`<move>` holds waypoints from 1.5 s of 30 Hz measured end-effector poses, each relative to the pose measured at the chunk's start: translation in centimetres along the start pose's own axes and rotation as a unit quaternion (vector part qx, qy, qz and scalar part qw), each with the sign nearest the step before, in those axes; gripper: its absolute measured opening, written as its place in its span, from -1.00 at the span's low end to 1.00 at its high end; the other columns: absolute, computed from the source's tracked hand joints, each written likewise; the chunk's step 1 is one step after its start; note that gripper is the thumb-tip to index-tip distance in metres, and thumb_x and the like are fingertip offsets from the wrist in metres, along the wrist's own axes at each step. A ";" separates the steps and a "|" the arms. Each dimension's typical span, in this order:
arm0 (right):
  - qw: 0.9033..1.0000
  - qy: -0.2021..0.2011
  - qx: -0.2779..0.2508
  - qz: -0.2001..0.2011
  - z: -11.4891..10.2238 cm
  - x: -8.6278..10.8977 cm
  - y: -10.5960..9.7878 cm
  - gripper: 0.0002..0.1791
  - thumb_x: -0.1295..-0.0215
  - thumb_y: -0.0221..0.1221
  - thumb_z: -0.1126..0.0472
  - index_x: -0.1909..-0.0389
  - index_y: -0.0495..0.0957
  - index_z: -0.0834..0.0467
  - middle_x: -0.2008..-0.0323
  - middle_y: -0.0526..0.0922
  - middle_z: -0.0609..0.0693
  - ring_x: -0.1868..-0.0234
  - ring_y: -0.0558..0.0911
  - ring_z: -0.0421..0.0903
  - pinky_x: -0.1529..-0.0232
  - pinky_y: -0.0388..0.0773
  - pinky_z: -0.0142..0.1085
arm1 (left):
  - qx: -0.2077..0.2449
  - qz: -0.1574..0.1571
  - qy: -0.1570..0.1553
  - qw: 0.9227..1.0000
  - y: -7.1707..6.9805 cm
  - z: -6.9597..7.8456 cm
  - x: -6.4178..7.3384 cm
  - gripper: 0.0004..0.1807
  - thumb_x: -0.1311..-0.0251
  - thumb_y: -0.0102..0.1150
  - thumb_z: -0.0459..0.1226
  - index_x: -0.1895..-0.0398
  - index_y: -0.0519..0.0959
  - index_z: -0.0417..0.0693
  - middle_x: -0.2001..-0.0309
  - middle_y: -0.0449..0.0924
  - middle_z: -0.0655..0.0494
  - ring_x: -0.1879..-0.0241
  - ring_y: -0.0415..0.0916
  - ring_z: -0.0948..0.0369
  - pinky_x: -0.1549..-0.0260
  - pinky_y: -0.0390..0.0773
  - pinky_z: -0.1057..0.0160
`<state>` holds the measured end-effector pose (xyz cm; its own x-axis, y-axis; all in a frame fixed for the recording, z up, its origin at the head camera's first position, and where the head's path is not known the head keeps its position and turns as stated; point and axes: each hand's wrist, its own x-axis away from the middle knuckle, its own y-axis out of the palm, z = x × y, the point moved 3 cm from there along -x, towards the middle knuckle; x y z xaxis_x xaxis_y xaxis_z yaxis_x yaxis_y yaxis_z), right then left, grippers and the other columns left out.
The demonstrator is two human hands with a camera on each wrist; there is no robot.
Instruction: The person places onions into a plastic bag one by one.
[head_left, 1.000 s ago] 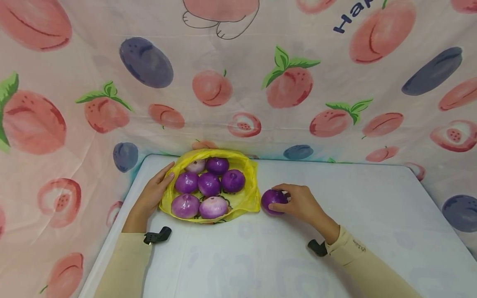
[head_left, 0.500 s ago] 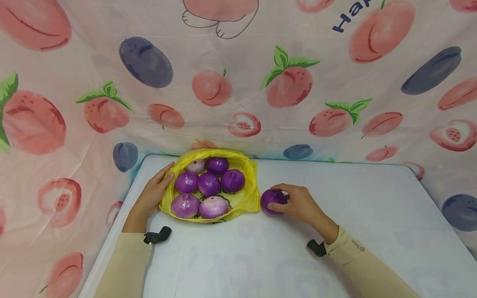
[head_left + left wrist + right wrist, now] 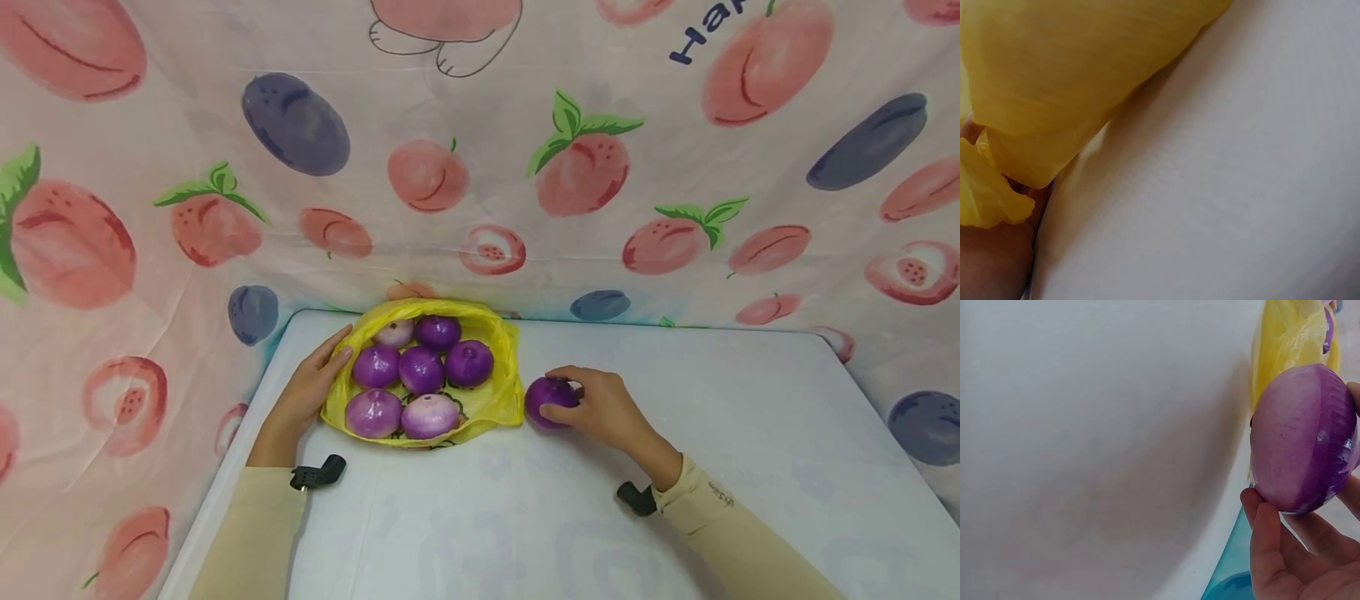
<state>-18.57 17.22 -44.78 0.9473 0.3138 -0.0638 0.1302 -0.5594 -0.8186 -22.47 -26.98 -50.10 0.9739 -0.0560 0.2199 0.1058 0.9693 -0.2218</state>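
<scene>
In the head view, a yellow plastic bag [image 3: 501, 408] lies on the left part of the table, its mouth spread wide. Several glossy purple onions [image 3: 422, 370] sit inside, some paler. My left hand [image 3: 303, 396] grips the bag's left side, thumb against the plastic; in the left wrist view a yellow fold [image 3: 994, 194] overlaps the hand and hides most fingers. Just right of the bag, my right hand [image 3: 603, 408] holds a single purple onion [image 3: 546, 403] between thumb and fingers. The right wrist view shows this onion [image 3: 1300, 437] with fingertips [image 3: 1266, 528] at its lower edge.
The white table [image 3: 735, 467] extends to the right and toward the front. Behind and at the left stands a pink fruit-print cloth [image 3: 555, 275]. A black camera mount [image 3: 318, 473] sits at the left wrist, and another mount [image 3: 637, 498] at the right.
</scene>
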 end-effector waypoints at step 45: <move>0.996 -0.044 -0.081 0.001 -8.4 -4.5 3.4 -0.41 -0.12 0.49 -0.07 -0.18 0.67 0.02 -0.05 0.75 0.04 0.09 0.71 -0.03 0.04 0.74 -0.18 | 0.001 -0.001 0.000 1.000 0.1 0.2 0.1 -0.23 -0.38 -0.01 0.29 -0.61 0.09 0.50 -0.67 -0.10 0.18 -0.65 -0.15 0.05 -0.57 0.06 -0.10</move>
<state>-19.94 7.43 -42.46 0.9194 0.3746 -0.1199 0.1811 -0.6737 -0.7164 -22.38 -26.87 -49.95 0.9738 -0.0577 0.2201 0.1071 0.9698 -0.2193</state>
